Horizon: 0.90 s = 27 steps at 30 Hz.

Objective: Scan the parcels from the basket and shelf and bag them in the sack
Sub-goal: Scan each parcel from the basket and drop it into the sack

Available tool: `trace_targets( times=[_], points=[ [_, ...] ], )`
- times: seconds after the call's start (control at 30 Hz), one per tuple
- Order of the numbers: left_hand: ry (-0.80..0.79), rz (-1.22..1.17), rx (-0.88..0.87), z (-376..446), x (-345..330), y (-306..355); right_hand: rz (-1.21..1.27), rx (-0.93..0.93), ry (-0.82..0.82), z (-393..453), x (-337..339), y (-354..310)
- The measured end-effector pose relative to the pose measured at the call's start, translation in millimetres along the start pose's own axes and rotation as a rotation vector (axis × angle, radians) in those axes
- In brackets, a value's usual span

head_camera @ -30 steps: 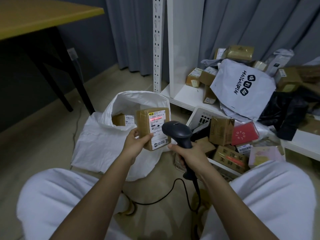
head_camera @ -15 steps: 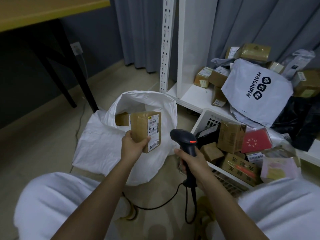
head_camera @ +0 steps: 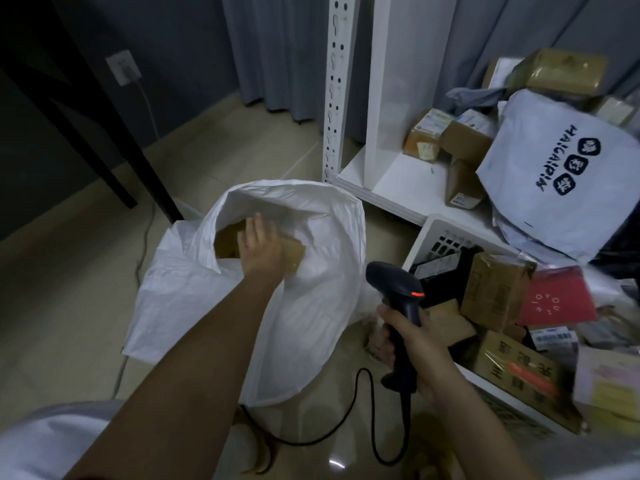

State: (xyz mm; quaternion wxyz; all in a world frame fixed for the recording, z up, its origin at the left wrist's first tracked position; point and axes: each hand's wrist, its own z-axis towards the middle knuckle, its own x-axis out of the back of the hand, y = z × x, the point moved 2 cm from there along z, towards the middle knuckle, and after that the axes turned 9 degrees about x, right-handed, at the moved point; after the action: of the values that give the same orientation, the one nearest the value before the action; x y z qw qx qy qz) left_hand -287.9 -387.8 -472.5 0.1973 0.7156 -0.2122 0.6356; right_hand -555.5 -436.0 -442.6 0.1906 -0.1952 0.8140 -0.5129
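A beige tiled floor point(head_camera: 69, 306) runs to a dark wall and grey curtains point(head_camera: 277, 46), with a black table leg point(head_camera: 114, 143) at the left. On the floor lies a white woven sack point(head_camera: 311, 306), its mouth open and facing up and away from the person. The left hand point(head_camera: 261, 249) reaches into that mouth, palm down, fingers spread nearly flat over a brown cardboard parcel point(head_camera: 294, 252) inside the sack; whether they grip it cannot be told, as the frame is blurred there. The parcel's long axis runs roughly left to right across the sack's opening, and a second brown box point(head_camera: 227, 242) shows just beside it at the left. The right hand point(head_camera: 412, 341) is wrapped around the handle of a black barcode scanner point(head_camera: 394, 285), whose head points up and left towards the sack, a red light on its side. Its black cable point(head_camera: 363, 410) loops over the floor. To the right stands a white basket point(head_camera: 436, 230) filled with parcels, and behind it a white shelf point(head_camera: 398, 181) carries more boxes and a white mailer bag point(head_camera: 568, 188).
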Motion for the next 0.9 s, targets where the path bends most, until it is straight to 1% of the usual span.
trace_targets(
  times=[0.07, 0.13, 0.17, 0.27, 0.37, 0.5, 0.53, 0.6, 0.7, 0.77, 0.8, 0.9],
  points=[
    [-0.051, -0.113, -0.079, -8, -9, 18, 0.012, -0.005, 0.034, 2, 11, -4],
    [-0.006, -0.279, -0.226, -21, -16, 36, 0.017, -0.016, 0.109, 3, 29, -3],
    [-0.016, -0.362, -0.259, -30, -22, 45, 0.007, -0.019, 0.156, 2, 40, -2],
    [-0.184, -0.570, -0.284, -56, -37, 77, 0.024, -0.002, 0.278, -1, 77, 0],
    [-0.272, -0.648, -0.349, -79, -32, 126, 0.084, 0.017, 0.415, -5, 119, -6],
    [-0.345, -0.722, -0.463, -99, -13, 206, 0.169, 0.114, 0.625, -5, 170, -27],
    [-0.385, -0.753, -0.484, -103, -10, 225, 0.187, 0.136, 0.664, -3, 180, -32],
    [-0.502, -0.813, -0.452, -110, -6, 261, 0.246, 0.165, 0.708, 3, 195, -38],
    [-0.662, -0.914, -0.271, -109, -19, 307, 0.314, 0.144, 0.722, 13, 210, -38],
    [-0.678, -0.963, -0.143, -98, -39, 332, 0.339, 0.130, 0.704, 18, 216, -34],
    [-0.669, -0.969, -0.111, -93, -49, 342, 0.347, 0.129, 0.694, 20, 219, -31],
    [-0.613, -0.953, -0.109, -93, -54, 359, 0.358, 0.124, 0.689, 27, 226, -22]
  ],
)
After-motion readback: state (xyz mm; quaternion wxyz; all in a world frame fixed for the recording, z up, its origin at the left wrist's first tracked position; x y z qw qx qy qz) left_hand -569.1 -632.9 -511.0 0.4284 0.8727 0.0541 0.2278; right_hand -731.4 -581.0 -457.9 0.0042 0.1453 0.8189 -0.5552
